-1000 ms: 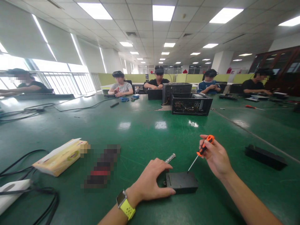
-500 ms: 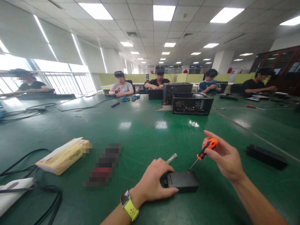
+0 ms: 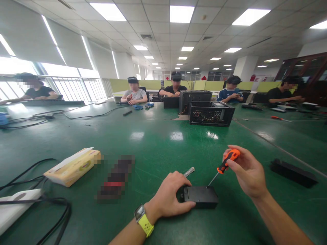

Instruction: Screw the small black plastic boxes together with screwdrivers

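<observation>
**You steadied the black box and held an orange screwdriver to its top**

The black box (image 3: 203,196) lay flat on the green desk (image 3: 153,149), close in front of you. Your left hand (image 3: 170,197) was clasped round its left end, the thumb along the near side and the other fingers bent over the far left corner. On that wrist, left of the box, you wore a watch (image 3: 140,212) with a yellow-green strap.

Your right hand (image 3: 246,175) was up to the right of the box, its fingers closed on the orange and black handle of a screwdriver (image 3: 224,165). The shaft slanted down leftward, its tip at the far edge of the box's top; whether it sat in a screw was too small to tell.

Just beyond the box's left end, partly behind your left hand, lay a tool with a clear handle (image 3: 189,171). Well to the right of the box was a long black part (image 3: 293,173). Left of the box came a blurred-out dark object (image 3: 117,177), then a yellow tissue pack (image 3: 74,166), and farther left a white power strip (image 3: 17,207) with black cables (image 3: 65,217). Far beyond the box stood an open computer case (image 3: 212,115).
</observation>
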The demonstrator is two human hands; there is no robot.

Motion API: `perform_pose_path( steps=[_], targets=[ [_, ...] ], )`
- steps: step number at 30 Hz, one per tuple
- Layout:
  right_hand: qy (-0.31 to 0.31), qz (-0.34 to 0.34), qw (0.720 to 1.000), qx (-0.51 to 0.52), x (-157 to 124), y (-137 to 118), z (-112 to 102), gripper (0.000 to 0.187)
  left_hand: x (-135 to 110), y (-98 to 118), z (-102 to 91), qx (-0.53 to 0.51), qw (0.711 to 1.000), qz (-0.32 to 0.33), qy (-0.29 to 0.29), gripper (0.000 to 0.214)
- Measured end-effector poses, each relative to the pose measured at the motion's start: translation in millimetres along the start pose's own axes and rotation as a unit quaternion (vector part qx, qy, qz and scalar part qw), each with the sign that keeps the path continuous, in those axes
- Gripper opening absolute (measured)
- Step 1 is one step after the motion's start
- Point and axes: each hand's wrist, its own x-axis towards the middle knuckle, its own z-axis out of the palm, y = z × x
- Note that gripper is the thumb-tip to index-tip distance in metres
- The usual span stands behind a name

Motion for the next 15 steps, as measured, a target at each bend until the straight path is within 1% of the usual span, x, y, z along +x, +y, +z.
perform_pose_path(
  steps=[15],
  targets=[
    [0.009,-0.028,0.999,-0.025,-1.7,-4.5,3.7,0.036,0.4,2.1,-0.6,-0.011,1.0,-0.013,-0.003,0.038]
  ],
)
